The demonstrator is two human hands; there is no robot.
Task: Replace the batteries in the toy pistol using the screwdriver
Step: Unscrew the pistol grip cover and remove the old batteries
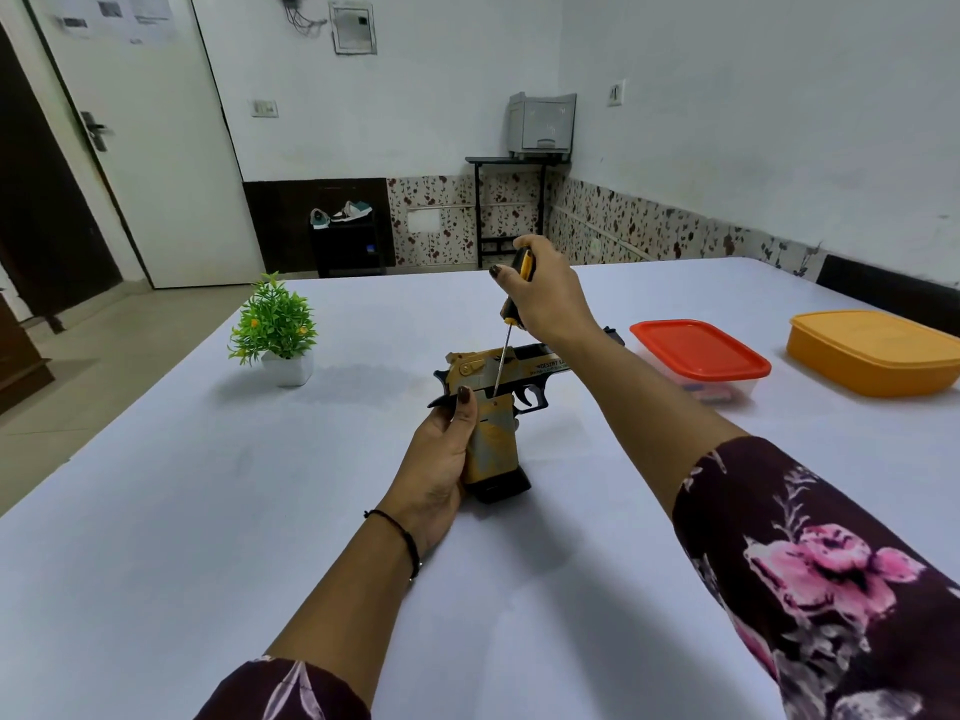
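While the left hand (439,462) wraps its fingers around the grip of the toy pistol (498,394), thumb pressed just above the grip panel, the pistol lies on its side on the white table (208,537) with its muzzle pointing away to the right. Above it, the right hand (548,296) closes all fingers around the handle of the screwdriver (511,314), whose tip meets the top of the grip just beside the left thumb. Judged risk: a tilted shaft or light downward pressure could let the tip cam out, stripping the screw or striking that thumb
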